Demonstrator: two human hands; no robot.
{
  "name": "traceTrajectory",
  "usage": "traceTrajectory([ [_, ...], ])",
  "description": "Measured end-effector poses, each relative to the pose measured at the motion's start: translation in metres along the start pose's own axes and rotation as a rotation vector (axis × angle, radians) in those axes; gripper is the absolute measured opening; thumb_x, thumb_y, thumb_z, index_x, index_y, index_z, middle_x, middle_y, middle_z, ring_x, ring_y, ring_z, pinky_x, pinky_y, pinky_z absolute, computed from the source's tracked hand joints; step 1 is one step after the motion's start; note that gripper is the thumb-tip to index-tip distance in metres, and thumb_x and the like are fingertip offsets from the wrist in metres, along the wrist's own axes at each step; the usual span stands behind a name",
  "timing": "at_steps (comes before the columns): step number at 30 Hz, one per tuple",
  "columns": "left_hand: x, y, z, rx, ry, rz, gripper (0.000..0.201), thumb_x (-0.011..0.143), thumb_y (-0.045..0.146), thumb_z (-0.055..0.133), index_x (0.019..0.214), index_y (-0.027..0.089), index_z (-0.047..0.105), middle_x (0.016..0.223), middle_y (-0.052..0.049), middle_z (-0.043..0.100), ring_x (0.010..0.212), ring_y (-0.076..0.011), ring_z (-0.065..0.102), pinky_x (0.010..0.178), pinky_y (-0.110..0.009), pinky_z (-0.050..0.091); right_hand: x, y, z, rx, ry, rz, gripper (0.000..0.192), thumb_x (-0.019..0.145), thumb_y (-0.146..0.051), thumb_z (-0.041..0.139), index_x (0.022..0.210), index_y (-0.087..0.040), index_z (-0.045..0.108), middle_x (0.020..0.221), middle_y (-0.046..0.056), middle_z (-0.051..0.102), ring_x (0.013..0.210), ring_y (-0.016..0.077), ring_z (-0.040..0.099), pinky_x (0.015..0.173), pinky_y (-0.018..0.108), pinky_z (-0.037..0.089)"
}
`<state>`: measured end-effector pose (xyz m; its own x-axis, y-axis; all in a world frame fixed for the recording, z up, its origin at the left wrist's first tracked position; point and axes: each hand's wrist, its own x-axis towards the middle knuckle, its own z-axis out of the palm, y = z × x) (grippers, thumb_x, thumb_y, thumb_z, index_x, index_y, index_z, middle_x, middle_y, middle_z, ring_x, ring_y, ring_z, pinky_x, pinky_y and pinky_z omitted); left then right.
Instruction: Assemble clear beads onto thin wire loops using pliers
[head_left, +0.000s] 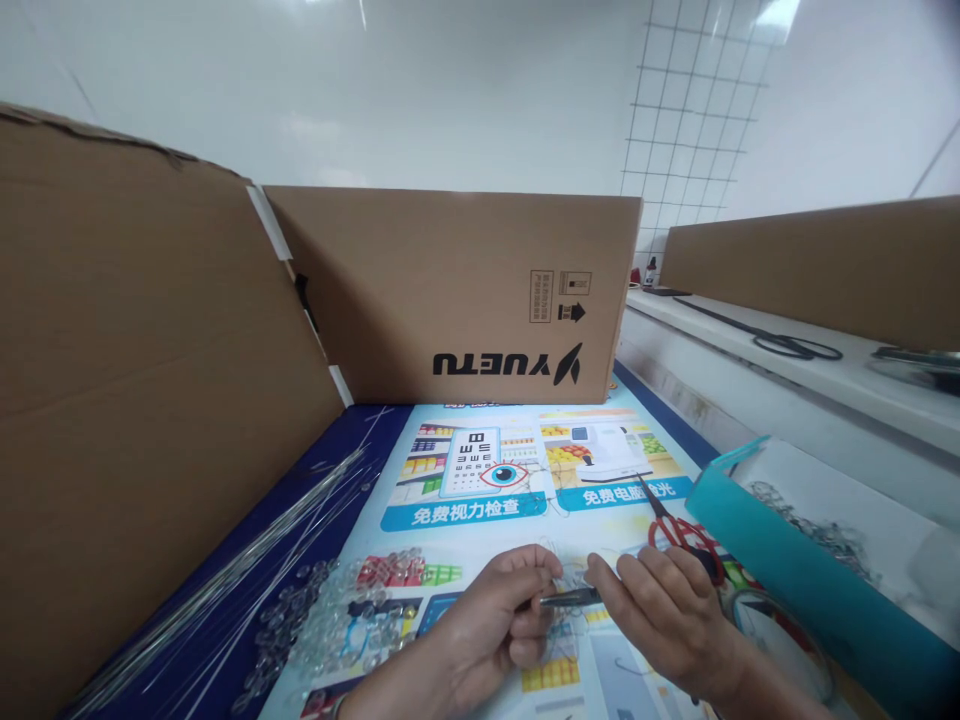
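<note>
My left hand (487, 625) and my right hand (660, 610) meet low in the middle of the view, over a printed poster mat (480, 480). Between their fingertips they pinch a small dark metal piece (568, 598) with thin clear wire or a bead at it; its details are too small to tell. A heap of clear glass beads (337, 620) lies just left of my left hand. Red-handled scissors (679, 530) lie just beyond my right hand.
A bundle of thin metal wires (247, 565) lies along the left. Cardboard walls stand at the left (135, 400) and back (457, 300). A teal tray (795, 580) with beads sits at the right; beyond it a white ledge carries black scissors (795, 346).
</note>
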<state>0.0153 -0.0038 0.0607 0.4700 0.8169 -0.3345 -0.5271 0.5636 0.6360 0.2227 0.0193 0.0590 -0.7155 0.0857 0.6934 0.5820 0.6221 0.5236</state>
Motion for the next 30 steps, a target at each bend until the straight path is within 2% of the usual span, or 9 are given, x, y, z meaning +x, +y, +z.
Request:
traceTrajectory([
  [7, -0.0007, -0.0042, -0.0012, 0.038, -0.004, 0.01, 0.011, 0.076, 0.019, 0.061, 0.077, 0.016, 0.051, 0.048, 0.009, 0.031, 0.039, -0.0018, 0.02, 0.037, -0.014, 0.012, 0.005, 0.0033, -0.0035, 0.02, 0.013, -0.02, 0.023, 0.089, -0.015, 0.049, 0.101, -0.017, 0.068, 0.08, 0.003, 0.064, 0.079, 0.017, 0.055, 0.08, 0.036, 0.037],
  [13, 0.0006, -0.0046, -0.0001, 0.081, 0.002, 0.033, 0.008, 0.075, 0.018, 0.06, 0.078, 0.015, 0.053, 0.052, 0.008, 0.038, 0.038, -0.001, 0.02, 0.036, -0.014, 0.012, 0.005, 0.0056, -0.0063, 0.058, -0.008, -0.051, 0.024, 0.089, -0.014, 0.049, 0.104, -0.018, 0.067, 0.079, 0.002, 0.065, 0.078, 0.0161, 0.054, 0.078, 0.035, 0.037],
  [19, 0.0, -0.0017, 0.0027, 0.179, 0.049, 0.145, 0.006, 0.078, 0.02, 0.055, 0.079, 0.017, 0.05, 0.054, 0.008, 0.041, 0.038, -0.0016, 0.019, 0.037, -0.015, 0.015, 0.0064, 0.0044, -0.0054, 0.1, -0.089, -0.044, 0.026, 0.089, -0.011, 0.044, 0.105, -0.013, 0.065, 0.081, 0.005, 0.064, 0.073, 0.0172, 0.054, 0.072, 0.036, 0.037],
  [24, -0.0017, 0.0016, 0.006, 0.341, 0.117, 0.247, 0.011, 0.082, 0.028, 0.052, 0.079, 0.019, 0.048, 0.054, 0.008, 0.039, 0.039, -0.0032, 0.021, 0.037, -0.016, 0.02, 0.0073, 0.0045, -0.0042, 0.163, -0.142, -0.041, 0.024, 0.086, -0.01, 0.049, 0.105, -0.01, 0.063, 0.08, 0.007, 0.063, 0.07, 0.0176, 0.051, 0.067, 0.036, 0.036],
  [30, -0.0016, 0.0012, 0.0024, 0.488, 0.155, 0.339, 0.008, 0.082, 0.028, 0.048, 0.084, 0.02, 0.049, 0.054, 0.009, 0.035, 0.04, -0.0044, 0.026, 0.038, -0.016, 0.024, 0.0081, 0.004, -0.0046, 0.183, -0.178, -0.023, 0.023, 0.087, -0.011, 0.048, 0.104, -0.011, 0.062, 0.076, 0.006, 0.06, 0.065, 0.0161, 0.05, 0.062, 0.034, 0.036],
])
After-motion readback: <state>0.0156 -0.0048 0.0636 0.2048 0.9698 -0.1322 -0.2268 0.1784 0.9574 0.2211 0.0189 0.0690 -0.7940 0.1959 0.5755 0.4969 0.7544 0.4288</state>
